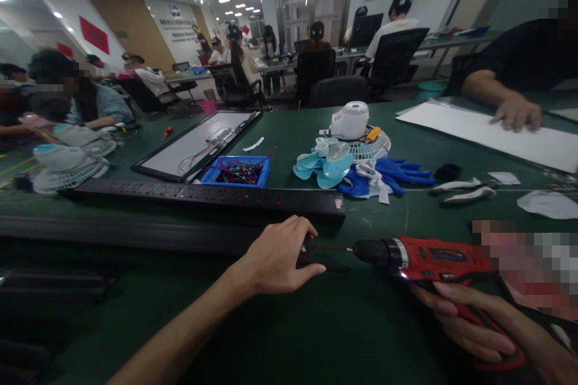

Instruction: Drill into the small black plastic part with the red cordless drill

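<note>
My left hand (282, 258) is wrapped over the right end of a long black bar (180, 237), thumb below and fingers above. My right hand (474, 319) grips a red cordless drill (438, 258) by its handle, its lamp lit. The drill's long thin bit points left and reaches the end of the bar near my left fingers; whether it sits in a screw I cannot make out. Just behind lies a second black bar, a power strip (217, 195) with a row of sockets and red dots.
Behind the strip stand a blue tray (266, 171) of wires and a framed panel (180, 150). Fan parts (352, 123), blue gloves (397, 171) and pliers (469, 194) lie to the right. A co-worker's hand (517, 113) rests on a white sheet. More black bars (54, 286) lie at left.
</note>
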Available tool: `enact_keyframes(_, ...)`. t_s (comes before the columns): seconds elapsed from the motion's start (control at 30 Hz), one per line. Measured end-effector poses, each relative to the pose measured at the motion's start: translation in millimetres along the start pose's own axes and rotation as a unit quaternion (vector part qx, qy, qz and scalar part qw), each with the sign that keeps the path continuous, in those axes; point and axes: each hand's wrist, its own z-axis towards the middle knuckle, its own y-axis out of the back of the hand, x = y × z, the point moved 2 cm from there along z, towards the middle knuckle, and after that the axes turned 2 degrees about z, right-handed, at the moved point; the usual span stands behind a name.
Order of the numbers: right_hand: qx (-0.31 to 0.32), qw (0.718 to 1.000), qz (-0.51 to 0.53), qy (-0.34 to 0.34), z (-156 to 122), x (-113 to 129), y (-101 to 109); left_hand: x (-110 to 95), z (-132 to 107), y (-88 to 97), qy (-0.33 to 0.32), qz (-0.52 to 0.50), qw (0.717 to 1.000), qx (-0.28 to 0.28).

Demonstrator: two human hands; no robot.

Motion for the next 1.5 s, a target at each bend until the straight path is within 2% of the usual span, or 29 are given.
enact_keyframes(0.67, 0.035, 0.999, 0.013, 0.015, 0.5, -2.9, 6.9, -0.3, 0.2, 0.6, 0.003, -0.009, 1.0, 0.0)
enact_keyframes(0.9, 0.027, 1.0, 0.008, 0.014, -0.4, -4.1, 11.3, -0.7, 0.5, 1.9, 0.011, -0.005, 1.0, 0.012)
enact_keyframes(1.1, -0.007, 1.0, -0.005, 0.027, -1.7, -4.8, 15.9, -1.4, 0.6, 0.8, 0.011, -0.004, 1.0, 0.009)
enact_keyframes(1.5, 0.027, 0.999, -0.018, 0.016, 0.2, -4.1, 17.7, -2.9, 0.2, 1.3, 0.016, 0.008, 1.0, 0.013)
